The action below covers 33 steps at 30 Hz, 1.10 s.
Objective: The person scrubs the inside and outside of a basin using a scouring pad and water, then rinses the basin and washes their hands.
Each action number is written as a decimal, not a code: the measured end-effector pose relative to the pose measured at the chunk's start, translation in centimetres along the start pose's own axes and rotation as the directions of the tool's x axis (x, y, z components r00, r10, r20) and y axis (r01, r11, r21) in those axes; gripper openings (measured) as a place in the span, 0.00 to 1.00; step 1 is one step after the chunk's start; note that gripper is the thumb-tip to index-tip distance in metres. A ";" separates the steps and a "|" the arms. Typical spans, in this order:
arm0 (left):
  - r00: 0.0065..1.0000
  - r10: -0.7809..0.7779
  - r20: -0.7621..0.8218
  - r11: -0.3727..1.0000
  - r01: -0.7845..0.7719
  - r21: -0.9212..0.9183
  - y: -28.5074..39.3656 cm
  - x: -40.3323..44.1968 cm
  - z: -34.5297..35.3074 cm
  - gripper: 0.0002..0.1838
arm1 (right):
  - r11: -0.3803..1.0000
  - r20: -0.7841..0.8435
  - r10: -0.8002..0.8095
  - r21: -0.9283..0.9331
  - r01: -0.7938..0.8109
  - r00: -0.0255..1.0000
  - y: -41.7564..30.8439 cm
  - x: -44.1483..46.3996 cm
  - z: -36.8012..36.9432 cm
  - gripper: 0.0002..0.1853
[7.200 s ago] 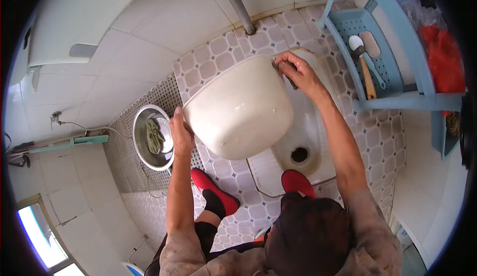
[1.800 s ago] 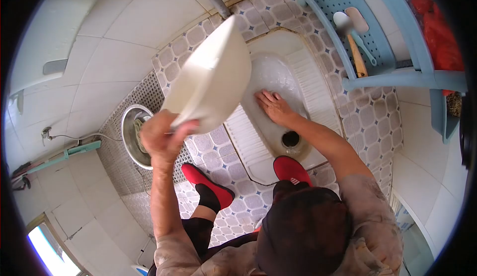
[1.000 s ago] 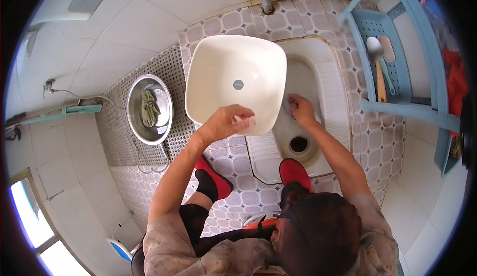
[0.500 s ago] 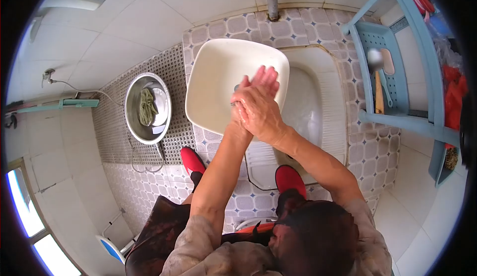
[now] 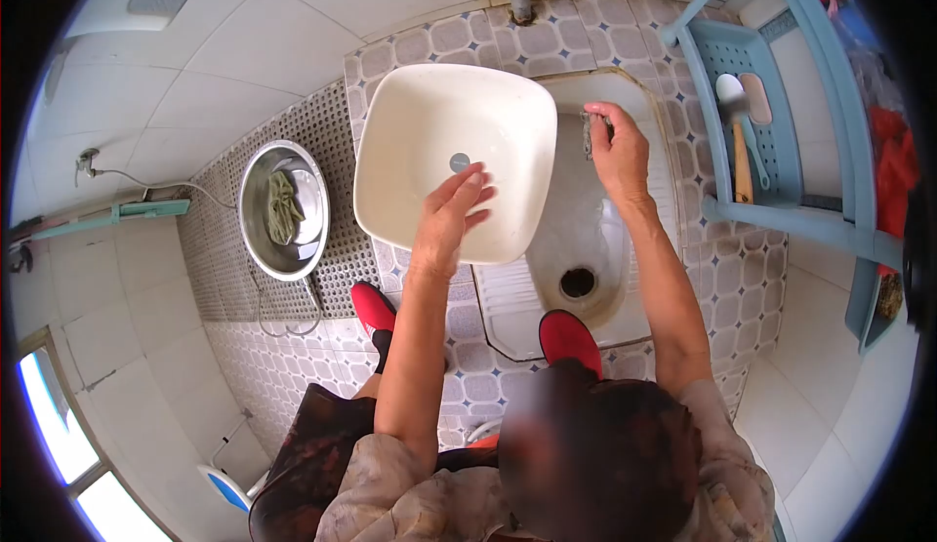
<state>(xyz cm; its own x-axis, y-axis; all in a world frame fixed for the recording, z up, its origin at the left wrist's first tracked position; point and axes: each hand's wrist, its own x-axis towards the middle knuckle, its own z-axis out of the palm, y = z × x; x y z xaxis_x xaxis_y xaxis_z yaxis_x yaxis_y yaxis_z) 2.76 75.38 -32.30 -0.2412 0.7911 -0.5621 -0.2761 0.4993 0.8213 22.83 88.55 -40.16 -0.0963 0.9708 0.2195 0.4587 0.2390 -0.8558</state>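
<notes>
A cream plastic basin (image 5: 400, 132) stands tilted over the left side of the squat toilet (image 5: 620, 313). Over the basin's near right part is my left hand (image 5: 452, 215), empty, its fingers apart. My right hand (image 5: 620, 157) is above the toilet, to the right of the basin. Between its thumb and fingers it pinches a small grey, rough scouring pad (image 5: 589, 135), which the fingers partly cover. Inside the basin only a grey round label (image 5: 460, 162) shows on the bottom.
On the left, a steel bowl (image 5: 318, 166) with a green cloth (image 5: 283, 208) rests on a perforated grey mat (image 5: 210, 235). A blue shelf rack (image 5: 849, 142) at right holds a brush with a wooden handle (image 5: 742, 163). Red shoes (image 5: 569, 342) stand near the toilet.
My hands, clasped together over the basin before, have come apart. The right hand has swung right over the toilet with the scouring pad; the left has moved lower and opened.
</notes>
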 end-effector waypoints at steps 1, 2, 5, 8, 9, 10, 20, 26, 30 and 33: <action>1.000 -0.002 0.004 1.000 0.002 0.003 -0.2 -0.1 -0.4 0.28 | 1.000 -0.004 0.004 -0.002 -0.004 1.000 1.4 -0.6 0.6 0.10; 0.981 0.104 -0.163 0.984 -0.078 0.159 -0.7 -0.2 -0.8 0.23 | 0.997 0.064 0.038 -0.067 -0.034 0.997 2.7 -1.4 1.3 0.10; 0.773 0.505 -0.385 0.783 -0.222 0.582 -3.1 -0.7 -1.7 0.21 | 0.977 0.216 0.166 -0.170 -0.130 0.962 5.0 -3.8 3.6 0.12; 0.449 0.800 -0.399 0.468 -0.051 0.882 -4.4 -1.7 -1.0 0.30 | 0.848 0.277 0.201 -0.529 -0.025 0.940 7.7 -8.5 7.0 0.17; 0.332 0.849 -0.411 0.386 0.144 0.911 -4.9 -2.1 -0.7 0.35 | 0.788 0.471 0.043 -0.558 0.260 0.881 8.4 -10.7 7.7 0.21; 0.349 0.815 -0.462 0.466 0.077 0.881 -5.8 -2.1 -1.1 0.41 | 0.673 0.655 -0.085 -0.518 0.528 0.751 8.4 -11.7 8.0 0.24; 0.840 -0.252 -0.481 0.908 0.033 -0.418 -6.9 0.0 -4.3 0.21 | 0.690 0.779 -0.161 -0.350 0.634 0.605 10.9 -12.4 5.4 0.24; 0.825 -0.019 -0.564 0.935 -0.186 -0.303 -6.4 -0.7 -2.7 0.19 | 0.929 0.421 0.357 -0.256 -0.268 0.834 9.6 -9.7 3.4 0.24; 0.786 0.151 -0.599 0.902 -0.358 -0.242 -7.5 -0.2 -1.6 0.19 | 0.888 0.195 0.426 0.098 -0.450 0.883 0.6 -8.8 0.4 0.20; 0.724 0.339 -0.600 0.881 -0.468 -0.067 -8.4 0.5 -0.2 0.18 | 0.947 0.255 0.182 0.216 -0.239 0.950 -3.3 -9.8 1.9 0.17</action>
<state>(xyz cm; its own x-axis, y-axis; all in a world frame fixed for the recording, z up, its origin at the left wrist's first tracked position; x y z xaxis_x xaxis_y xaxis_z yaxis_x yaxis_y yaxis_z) 4.80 71.54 -39.49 -0.8268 0.5302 -0.1877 -0.1930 0.0461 0.9801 20.55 78.26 -40.36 -0.2332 0.9701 -0.0666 0.2662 -0.0022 -0.9639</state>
